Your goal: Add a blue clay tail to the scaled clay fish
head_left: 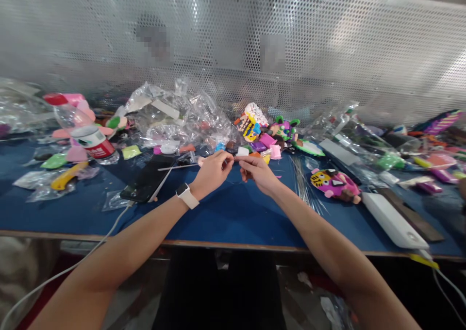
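My left hand (212, 173), with a white watch (187, 195) on its wrist, is closed in a pinch above the blue table. My right hand (257, 172) is pinched too, its fingertips almost meeting the left ones. Between them shows a small brownish bit (236, 159), too small to name. A thin pale stick (177, 167) reaches out to the left from beside my left hand; whether that hand grips it I cannot tell. Just beyond the fingers lie a white lump (242, 151) and pink packets (275, 152) of what looks like modelling clay.
A black phone (146, 178) on a cable lies left, near a plastic bottle (91, 136). Crumpled clear bags (182, 119) pile up behind. Thin wires (306, 187), a colourful clay figure (335, 185) and a white power bank (395, 221) are right. A perforated metal panel (225, 34) stands at the back.
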`<state>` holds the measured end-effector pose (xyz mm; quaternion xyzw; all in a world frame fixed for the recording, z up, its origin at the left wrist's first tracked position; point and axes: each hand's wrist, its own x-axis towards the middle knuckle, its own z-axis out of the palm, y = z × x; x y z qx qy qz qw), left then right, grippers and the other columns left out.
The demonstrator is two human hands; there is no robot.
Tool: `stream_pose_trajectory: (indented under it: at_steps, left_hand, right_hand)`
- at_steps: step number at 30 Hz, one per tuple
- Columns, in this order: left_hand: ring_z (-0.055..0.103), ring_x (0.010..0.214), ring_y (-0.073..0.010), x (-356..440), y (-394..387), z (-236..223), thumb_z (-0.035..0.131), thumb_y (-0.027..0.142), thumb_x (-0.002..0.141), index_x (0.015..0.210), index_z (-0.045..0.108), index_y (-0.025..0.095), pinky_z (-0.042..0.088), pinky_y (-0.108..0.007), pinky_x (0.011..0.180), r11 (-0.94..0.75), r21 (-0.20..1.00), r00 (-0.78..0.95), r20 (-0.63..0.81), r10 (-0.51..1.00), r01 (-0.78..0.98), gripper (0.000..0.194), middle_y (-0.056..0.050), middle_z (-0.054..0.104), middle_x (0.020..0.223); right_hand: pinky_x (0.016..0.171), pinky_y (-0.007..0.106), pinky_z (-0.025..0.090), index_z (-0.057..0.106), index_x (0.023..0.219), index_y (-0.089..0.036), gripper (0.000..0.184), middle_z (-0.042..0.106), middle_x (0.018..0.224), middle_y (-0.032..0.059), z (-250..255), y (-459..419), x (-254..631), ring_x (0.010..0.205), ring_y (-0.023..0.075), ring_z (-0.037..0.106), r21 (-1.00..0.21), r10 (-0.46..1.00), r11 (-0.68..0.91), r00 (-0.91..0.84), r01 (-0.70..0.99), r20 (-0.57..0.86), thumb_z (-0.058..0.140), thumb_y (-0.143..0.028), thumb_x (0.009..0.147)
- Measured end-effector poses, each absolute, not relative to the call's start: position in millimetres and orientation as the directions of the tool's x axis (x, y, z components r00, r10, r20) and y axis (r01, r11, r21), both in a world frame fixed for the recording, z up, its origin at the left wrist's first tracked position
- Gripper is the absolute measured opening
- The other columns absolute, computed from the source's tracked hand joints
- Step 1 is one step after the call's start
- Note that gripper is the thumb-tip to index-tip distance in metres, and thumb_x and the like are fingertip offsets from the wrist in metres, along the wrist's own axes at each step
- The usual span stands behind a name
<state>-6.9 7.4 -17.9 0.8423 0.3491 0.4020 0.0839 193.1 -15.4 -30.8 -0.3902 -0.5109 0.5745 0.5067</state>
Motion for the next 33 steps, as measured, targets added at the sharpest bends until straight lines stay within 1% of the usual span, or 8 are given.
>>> stream_pose_trajectory:
  at_steps: [6,9,12,17,21,25,28,33]
  left_hand:
    - [0.07,0.075,-0.0169,-5.0,4.4,-13.7,0.062,0.022,0.102,0.1,0.071,0.017,0.054,-0.033,0.077,-0.675,0.595,0.384,0.555,0.738,0.437,0.01,-0.005,0.077,0.092]
    - [0.07,0.067,-0.0173,-3.7,6.1,-12.5,0.064,0.026,0.1,0.096,0.071,0.017,0.053,-0.032,0.07,-0.54,0.767,0.366,0.42,0.831,0.345,0.012,-0.002,0.073,0.074]
    - [0.068,0.063,-0.0163,-2.3,8.7,-12.5,0.066,0.026,0.097,0.09,0.072,0.017,0.052,-0.03,0.064,-0.379,0.899,0.367,0.283,0.886,0.221,0.013,-0.002,0.071,0.07]
    - [0.062,0.061,-0.0133,-1.0,11.2,-12.4,0.069,0.023,0.092,0.08,0.07,0.017,0.051,-0.028,0.062,-0.197,0.973,0.379,0.138,0.915,0.121,0.014,-0.001,0.068,0.067]
    - [0.068,0.07,-0.016,-1.6,8.5,-10.8,0.065,0.025,0.097,0.09,0.071,0.018,0.054,-0.031,0.069,-0.419,0.882,0.399,0.312,0.862,0.217,0.012,-0.004,0.073,0.077]
    - [0.072,0.089,-0.0199,-3.0,3.6,-9.0,0.061,0.02,0.101,0.099,0.069,0.018,0.055,-0.035,0.083,-0.713,0.594,0.488,0.528,0.695,0.373,0.009,-0.007,0.076,0.098]
    - [0.07,0.093,-0.0214,-4.8,2.4,-8.5,0.059,0.018,0.104,0.1,0.068,0.019,0.054,-0.037,0.087,-0.784,0.446,0.547,0.562,0.621,0.433,0.01,-0.007,0.075,0.101]
    - [0.07,0.098,-0.0225,-6.7,0.2,-5.3,0.06,0.018,0.104,0.104,0.069,0.021,0.054,-0.041,0.094,-0.812,0.367,0.57,0.581,0.581,0.454,0.01,-0.007,0.076,0.105]
  right_hand:
    - [0.048,0.025,0.04,0.082,0.105,-0.017,0.043,0.062,0.065,-0.0057,-30.4,-15.8,192.7,0.047,0.0084,0.055,-0.979,0.983,0.002,-0.177,-0.204,0.039,0.088,-0.047,0.075]
    - [0.047,0.025,0.038,0.083,0.105,-0.017,0.042,0.06,0.065,-0.006,-30.0,-16.3,193.3,0.047,0.0078,0.053,-0.981,0.985,0.002,-0.168,-0.193,0.035,0.087,-0.046,0.075]
    - [0.048,0.026,0.036,0.083,0.104,-0.018,0.041,0.06,0.065,-0.0059,-28.8,-17.4,194.3,0.047,0.0077,0.053,-0.987,0.982,0.018,-0.181,-0.16,0.047,0.086,-0.047,0.076]
    - [0.049,0.027,0.036,0.083,0.103,-0.018,0.04,0.059,0.067,-0.0062,-27.0,-18.3,195.3,0.047,0.0077,0.052,-0.993,0.976,0.076,-0.197,-0.095,0.093,0.084,-0.05,0.079]
    - [0.051,0.027,0.038,0.082,0.102,-0.019,0.044,0.055,0.061,-0.0073,-23.4,-17.8,197.6,0.049,0.0085,0.05,-0.991,0.972,0.136,-0.193,0.008,0.132,0.083,-0.058,0.083]
    - [0.056,0.027,0.042,0.077,0.089,-0.019,0.042,0.063,0.065,-0.0035,-16.9,-19.5,200.2,0.055,0.0105,0.056,-0.977,0.971,0.194,-0.16,0.093,0.178,0.085,-0.059,0.082]
    - [0.06,0.03,0.046,0.073,0.09,-0.02,0.037,0.069,0.077,-0.0007,-13.3,-21.8,200.7,0.06,0.0123,0.061,-0.96,0.961,0.253,-0.147,0.121,0.234,0.086,-0.054,0.082]
    - [0.063,0.031,0.045,0.071,0.09,-0.021,0.032,0.066,0.079,-0.0001,-11.2,-24.3,201.1,0.066,0.0139,0.06,-0.923,0.938,0.335,-0.157,0.192,0.308,0.081,-0.052,0.088]
